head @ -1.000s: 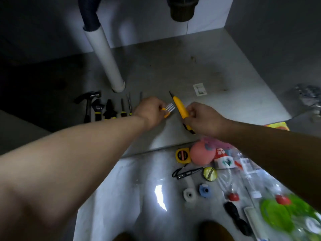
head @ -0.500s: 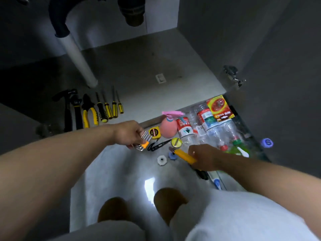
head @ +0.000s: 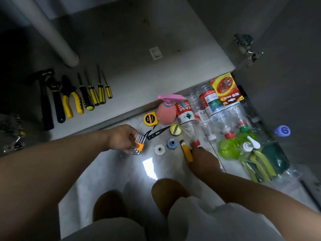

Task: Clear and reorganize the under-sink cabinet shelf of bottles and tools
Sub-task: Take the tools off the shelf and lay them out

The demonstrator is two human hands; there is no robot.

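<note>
Left hand (head: 121,138): pinches the hex key set (head: 139,144), out over the floor (head: 118,171) just off the shelf (head: 156,80) front edge
Right hand (head: 203,159): curled round the utility knife (head: 186,151), beside the bottles (head: 208,108)
Shelf: tool row (head: 73,98) at left, bare surface from pipe (head: 52,32) to right wall
Between hands: two round fittings (head: 159,149)
</note>
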